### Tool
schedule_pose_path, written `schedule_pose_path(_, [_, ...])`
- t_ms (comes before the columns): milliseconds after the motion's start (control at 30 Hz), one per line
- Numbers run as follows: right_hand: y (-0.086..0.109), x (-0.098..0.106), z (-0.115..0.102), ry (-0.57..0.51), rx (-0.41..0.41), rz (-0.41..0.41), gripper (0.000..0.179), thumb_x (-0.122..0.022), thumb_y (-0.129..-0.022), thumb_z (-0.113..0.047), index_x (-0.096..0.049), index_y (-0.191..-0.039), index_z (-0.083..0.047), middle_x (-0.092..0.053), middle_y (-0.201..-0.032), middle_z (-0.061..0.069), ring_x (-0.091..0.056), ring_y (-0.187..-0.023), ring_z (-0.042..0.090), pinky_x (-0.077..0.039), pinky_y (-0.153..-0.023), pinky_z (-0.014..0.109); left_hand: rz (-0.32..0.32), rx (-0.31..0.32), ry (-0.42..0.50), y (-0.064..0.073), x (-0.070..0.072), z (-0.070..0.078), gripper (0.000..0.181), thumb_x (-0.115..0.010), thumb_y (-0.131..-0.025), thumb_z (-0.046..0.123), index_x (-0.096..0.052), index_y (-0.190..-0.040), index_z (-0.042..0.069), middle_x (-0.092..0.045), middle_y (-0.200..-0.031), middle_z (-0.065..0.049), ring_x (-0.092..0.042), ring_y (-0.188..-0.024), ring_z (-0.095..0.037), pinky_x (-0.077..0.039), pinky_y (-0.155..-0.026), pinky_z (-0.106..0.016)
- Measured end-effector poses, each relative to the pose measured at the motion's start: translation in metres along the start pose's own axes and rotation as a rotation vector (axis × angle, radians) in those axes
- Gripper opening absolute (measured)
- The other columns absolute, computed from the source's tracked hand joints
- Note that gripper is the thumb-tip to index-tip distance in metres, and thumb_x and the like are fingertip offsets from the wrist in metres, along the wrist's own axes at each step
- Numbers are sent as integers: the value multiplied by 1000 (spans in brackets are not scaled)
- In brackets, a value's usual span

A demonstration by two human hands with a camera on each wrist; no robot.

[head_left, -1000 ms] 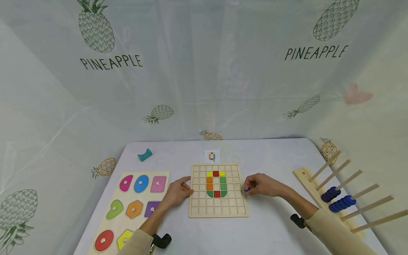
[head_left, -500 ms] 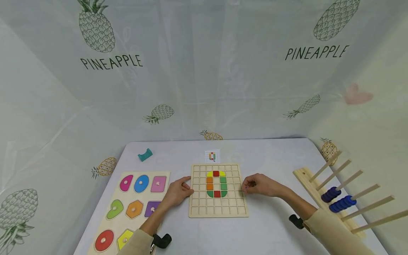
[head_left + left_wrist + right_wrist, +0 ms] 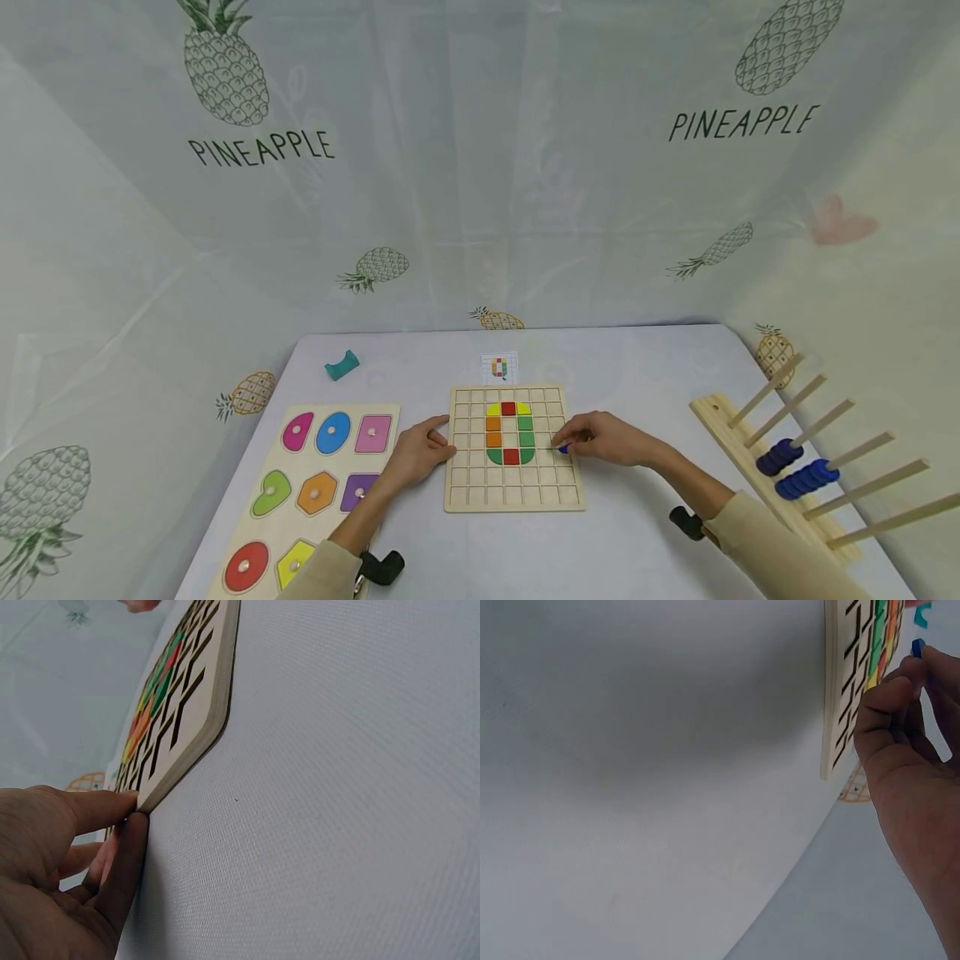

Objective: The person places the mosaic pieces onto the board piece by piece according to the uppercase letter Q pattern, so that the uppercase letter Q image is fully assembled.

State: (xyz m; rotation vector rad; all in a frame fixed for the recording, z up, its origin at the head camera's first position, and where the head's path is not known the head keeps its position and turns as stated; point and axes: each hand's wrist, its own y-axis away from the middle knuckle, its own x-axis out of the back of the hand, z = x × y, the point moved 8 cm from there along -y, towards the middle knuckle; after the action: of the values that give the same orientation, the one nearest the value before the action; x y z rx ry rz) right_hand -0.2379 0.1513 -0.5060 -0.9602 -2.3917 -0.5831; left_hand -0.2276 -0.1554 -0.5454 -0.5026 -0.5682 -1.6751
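A square wooden grid board (image 3: 468, 492) lies flat on the table, with red, yellow, orange and green tiles set in a ring in its cells. My left hand (image 3: 422, 450) rests against the board's left edge, and its thumb and a finger touch that edge in the left wrist view. Over the board's right side, my right hand (image 3: 609, 438) pinches a small blue piece (image 3: 918, 648) between thumb and fingertips. In the head view only a bit of that piece shows below the fingers. A small card (image 3: 499, 367) with a coloured Q-like pattern lies behind the board.
On the left lies a shape puzzle board (image 3: 307, 454) with knobbed coloured pieces, partly under my left forearm. A teal curved block (image 3: 342, 365) is at the back left. On the right stands a wooden peg rack (image 3: 723, 408) with blue rings on two pegs.
My right hand has moved left with the blue piece, from beside the board to over its right columns. The left hand and the board have stayed in place.
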Motion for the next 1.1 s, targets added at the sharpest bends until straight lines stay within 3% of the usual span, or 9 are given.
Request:
schedule_pose_path(433, [-3,-6,-10,26,24,-11,25,-58,-99,-9,-75,-115,-19,-65,-117,-3,-52,-100,21,-43,-81,31,-3,4,15,1,0,0,61,-78,-88,17,-55,-142,2,-64,-85,2,-62,-73,-10,-50,-66,-29])
schedule_pose_path(600, [-6,-6,-9,22,29,-2,20,-58,-99,-9,-73,-111,-16,-67,-116,-3,-52,-100,20,-43,-82,31,-5,7,10,1,0,0,60,-78,-88,18,-55,-142,3,-64,-85,2,-62,-73,-10,-49,-66,-29])
schedule_pose_path(1100, [-20,-19,-17,-34,71,17,11,-70,-94,-13,-70,-104,-8,-70,-93,6,-61,-83,14,-50,-75,26,1,-15,-4,0,0,0,60,-78,-87,18,-56,-141,2,-65,-85,3,-63,-75,-8,-51,-68,-29])
